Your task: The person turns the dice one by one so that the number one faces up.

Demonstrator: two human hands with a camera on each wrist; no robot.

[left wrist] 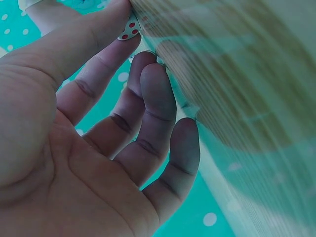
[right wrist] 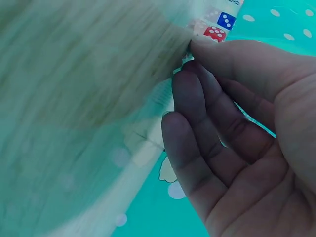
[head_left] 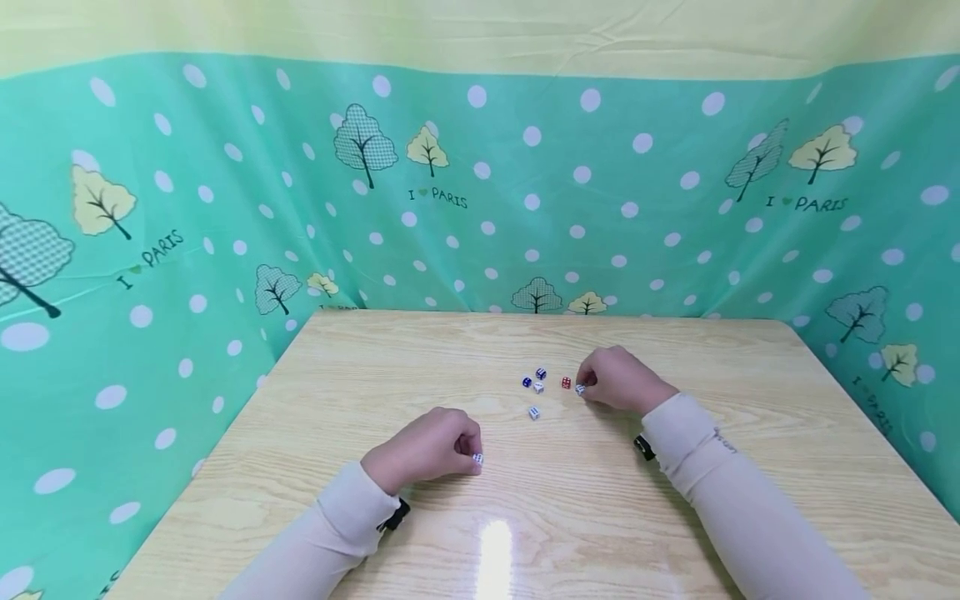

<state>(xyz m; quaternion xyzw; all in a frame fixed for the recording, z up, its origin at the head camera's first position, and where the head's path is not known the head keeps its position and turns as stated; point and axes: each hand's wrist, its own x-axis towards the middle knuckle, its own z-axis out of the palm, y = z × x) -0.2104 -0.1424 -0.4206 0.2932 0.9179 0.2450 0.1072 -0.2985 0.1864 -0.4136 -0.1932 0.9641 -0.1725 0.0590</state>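
Observation:
My left hand point(head_left: 427, 450) pinches a white die point(head_left: 477, 458) between thumb and index finger, low over the table's near middle. In the left wrist view this die point(left wrist: 130, 29) shows red pips. Farther back and to the right, my right hand point(head_left: 618, 379) has its fingertips around another white die point(head_left: 580, 389), mostly hidden in the right wrist view. Just left of those fingertips sits a red die point(head_left: 566, 382) with white pips. Two blue dice point(head_left: 541, 374) and a white die point(head_left: 538, 387) lie close together beyond it, and one more white die point(head_left: 534, 413) rests nearer to me.
The dice lie on a light wood-grain table point(head_left: 337, 375). A green curtain point(head_left: 525, 225) with white dots and printed trees stands along its back and sides. Bright glare point(head_left: 493, 558) marks the tabletop near the front.

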